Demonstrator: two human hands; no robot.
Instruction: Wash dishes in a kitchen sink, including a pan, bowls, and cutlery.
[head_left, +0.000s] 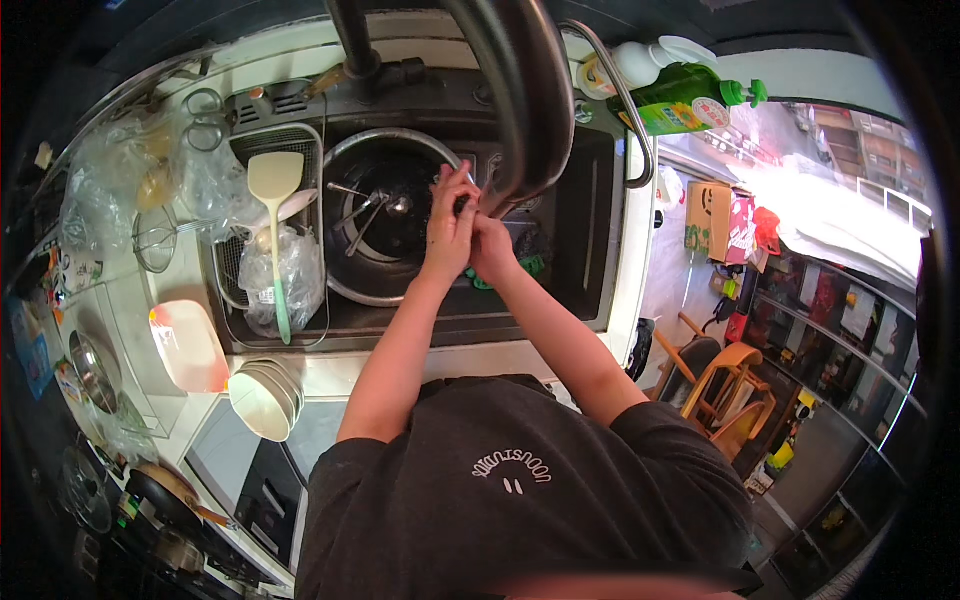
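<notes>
My left hand (452, 225) and my right hand (491, 241) touch each other over the sink's middle, beside the dark gooseneck faucet (534, 97). The left fingers point away from me; the right fingers are partly hidden, and whether anything lies between the hands cannot be told. Just left of them, a round metal-rimmed vessel (360, 298) stands in the dark sink (592, 225), with several metal utensils (373, 212) inside its dark interior. Something green (484, 279), possibly a scrubber or cloth, shows behind my wrists.
A wire basket (321, 157) at left holds a cream spatula (276, 180) and a plastic bag (281, 277). Stacked bowls (262, 401) and a pinkish tray (189, 345) sit on the near-left counter. A green pump bottle (675, 101) lies tilted behind the metal rail (626, 97).
</notes>
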